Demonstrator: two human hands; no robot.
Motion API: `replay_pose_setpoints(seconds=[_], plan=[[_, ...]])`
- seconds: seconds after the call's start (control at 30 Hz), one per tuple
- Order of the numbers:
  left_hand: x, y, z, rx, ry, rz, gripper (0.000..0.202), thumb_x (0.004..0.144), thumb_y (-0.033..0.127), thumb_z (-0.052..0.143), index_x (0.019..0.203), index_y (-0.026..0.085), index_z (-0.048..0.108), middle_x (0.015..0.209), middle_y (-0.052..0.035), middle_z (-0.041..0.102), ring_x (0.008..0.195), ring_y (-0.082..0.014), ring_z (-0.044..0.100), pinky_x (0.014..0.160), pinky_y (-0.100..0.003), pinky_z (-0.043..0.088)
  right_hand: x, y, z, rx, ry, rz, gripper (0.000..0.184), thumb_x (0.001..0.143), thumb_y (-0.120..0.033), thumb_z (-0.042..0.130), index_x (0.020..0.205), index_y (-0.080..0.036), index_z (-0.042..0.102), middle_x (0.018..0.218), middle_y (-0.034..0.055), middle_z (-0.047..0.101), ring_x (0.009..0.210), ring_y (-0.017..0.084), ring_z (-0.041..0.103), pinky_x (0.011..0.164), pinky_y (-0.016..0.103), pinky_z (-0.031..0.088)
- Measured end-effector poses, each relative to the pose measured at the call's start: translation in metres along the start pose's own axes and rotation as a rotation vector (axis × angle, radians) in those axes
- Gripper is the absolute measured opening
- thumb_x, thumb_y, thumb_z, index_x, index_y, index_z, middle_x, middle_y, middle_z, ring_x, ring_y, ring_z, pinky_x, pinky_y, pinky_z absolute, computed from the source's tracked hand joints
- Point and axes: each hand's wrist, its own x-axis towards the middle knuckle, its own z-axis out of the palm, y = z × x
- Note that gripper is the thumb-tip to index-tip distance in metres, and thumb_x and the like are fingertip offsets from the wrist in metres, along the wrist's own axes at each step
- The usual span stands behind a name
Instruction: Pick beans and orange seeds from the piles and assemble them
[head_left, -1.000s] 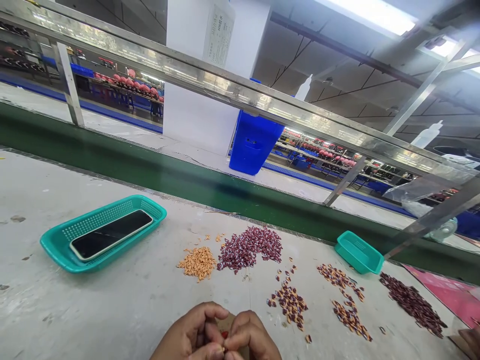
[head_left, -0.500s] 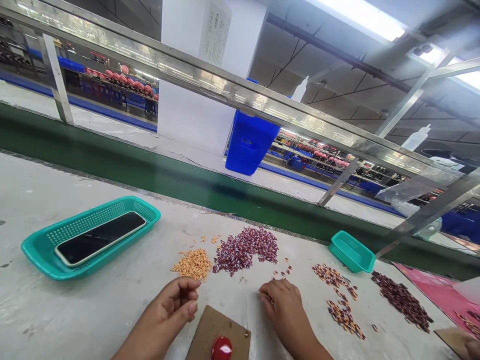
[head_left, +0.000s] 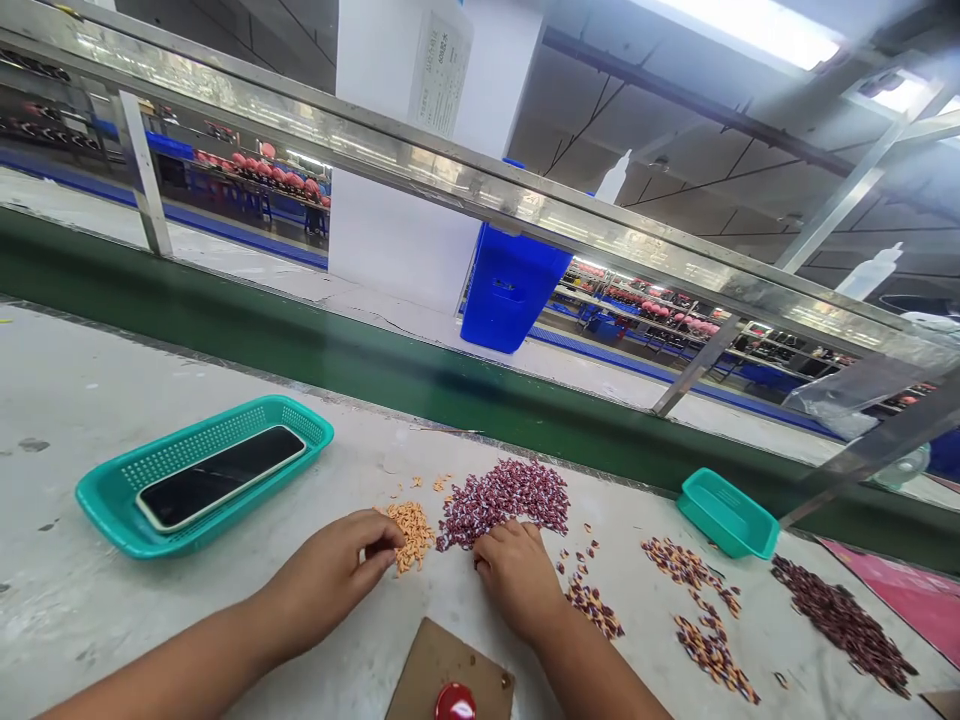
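My left hand (head_left: 349, 560) is at the left edge of a pile of small orange pieces (head_left: 412, 535), its thumb and forefinger drawn together in a pinch. Whatever lies between those fingertips is too small to make out. Against the front of a heap of small purple-and-white pieces (head_left: 517, 490) is my right hand (head_left: 517, 575), fingers curled and tips hidden. Below and between the hands lies a brown board (head_left: 442, 655) bearing a shiny red dome (head_left: 455, 703). Small two-coloured orange-and-purple pieces (head_left: 594, 608) lie to the right of my right wrist.
A green perforated basket (head_left: 112, 530) at left holds a phone (head_left: 225, 475). To the right are more two-coloured pieces (head_left: 712, 650), a small green tray (head_left: 731, 515), a dark red pile (head_left: 844, 620) and a pink sheet (head_left: 900, 590). A metal rail (head_left: 420, 160) crosses above a green strip (head_left: 397, 365).
Both hands have moved forward, the left to the orange pile and the right to the purple heap. Two-coloured pieces formerly behind my right hand now show. The view has shifted slightly.
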Motion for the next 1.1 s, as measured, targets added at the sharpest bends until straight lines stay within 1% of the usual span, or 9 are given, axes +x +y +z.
replay_pose_setpoints(seconds=[0.07,0.13,0.27,0.4,0.5,0.63,0.73,0.9,1.1], plan=[[0.013,0.003,0.006,0.227,-0.086,0.150,0.024,0.083,0.011,0.043,0.086,0.021,0.065,0.089,-0.0027,0.069,0.084,-0.0202,0.063,0.075,-0.030,0.048,-0.001,-0.001,-0.001,-0.008,-0.007,-0.017,0.014,0.085,-0.016,0.057,0.082,-0.024,0.068,0.084,0.0018,0.070,0.089,0.021,0.055,0.079,0.034,0.030],[0.023,0.006,0.015,0.317,-0.132,0.225,0.026,0.080,0.007,0.045,0.082,0.020,0.067,0.087,-0.0043,0.070,0.087,-0.0228,0.063,0.077,-0.033,0.047,-0.002,-0.002,-0.002,-0.013,-0.017,-0.039,0.013,0.085,-0.017,0.058,0.081,-0.024,0.068,0.082,0.0010,0.070,0.088,0.020,0.055,0.079,0.033,0.029],[0.035,0.010,0.035,0.454,-0.199,0.291,0.028,0.077,0.000,0.045,0.072,0.015,0.068,0.081,-0.0122,0.070,0.081,-0.0294,0.063,0.071,-0.040,0.047,-0.003,-0.004,-0.004,-0.020,-0.027,-0.066,0.013,0.085,-0.018,0.058,0.080,-0.024,0.068,0.082,0.0009,0.070,0.088,0.020,0.055,0.078,0.033,0.029],[0.040,0.012,0.042,0.545,-0.221,0.308,0.030,0.073,-0.007,0.044,0.075,0.011,0.068,0.082,-0.0164,0.071,0.080,-0.0312,0.065,0.071,-0.041,0.048,-0.003,-0.005,-0.004,-0.015,-0.027,-0.062,0.014,0.085,-0.016,0.056,0.079,-0.022,0.067,0.084,0.0028,0.070,0.088,0.020,0.055,0.079,0.034,0.029],[0.041,0.011,0.038,0.570,-0.208,0.307,0.029,0.076,-0.005,0.045,0.076,0.014,0.067,0.081,-0.0126,0.071,0.079,-0.0283,0.066,0.071,-0.037,0.048,-0.003,-0.006,-0.003,0.006,-0.018,-0.040,0.016,0.083,-0.012,0.053,0.079,-0.020,0.066,0.085,0.0044,0.071,0.088,0.020,0.056,0.080,0.034,0.030],[0.041,0.005,0.032,0.568,-0.175,0.288,0.025,0.082,0.005,0.044,0.080,0.018,0.066,0.081,-0.0068,0.070,0.076,-0.0239,0.065,0.067,-0.033,0.048,-0.005,-0.009,-0.005,0.070,0.004,-0.008,0.017,0.081,-0.010,0.053,0.078,-0.021,0.066,0.082,0.0028,0.070,0.086,0.019,0.057,0.080,0.032,0.032],[0.041,0.004,0.035,0.576,-0.173,0.277,0.023,0.081,0.007,0.046,0.078,0.017,0.066,0.080,-0.0079,0.070,0.078,-0.0255,0.065,0.068,-0.034,0.048,-0.008,-0.012,-0.011,0.136,0.037,0.018,0.018,0.080,-0.008,0.052,0.078,-0.021,0.064,0.082,0.0020,0.069,0.086,0.018,0.057,0.080,0.031,0.032],[0.044,0.009,0.044,0.573,-0.211,0.289,0.027,0.079,-0.001,0.045,0.080,0.014,0.067,0.084,-0.0132,0.071,0.082,-0.0287,0.065,0.073,-0.039,0.049,-0.016,-0.018,-0.018,0.265,0.081,0.034,0.019,0.076,-0.005,0.053,0.074,-0.022,0.063,0.079,0.0009,0.067,0.084,0.018,0.056,0.081,0.030,0.034],[0.049,0.014,0.043,0.446,-0.234,0.262,0.026,0.069,-0.007,0.050,0.073,0.014,0.065,0.081,-0.0143,0.071,0.087,-0.0316,0.064,0.080,-0.044,0.046,-0.027,-0.024,-0.023,0.445,0.128,0.071,0.021,0.069,-0.001,0.054,0.074,-0.020,0.061,0.079,0.0009,0.066,0.084,0.018,0.056,0.083,0.031,0.037]])
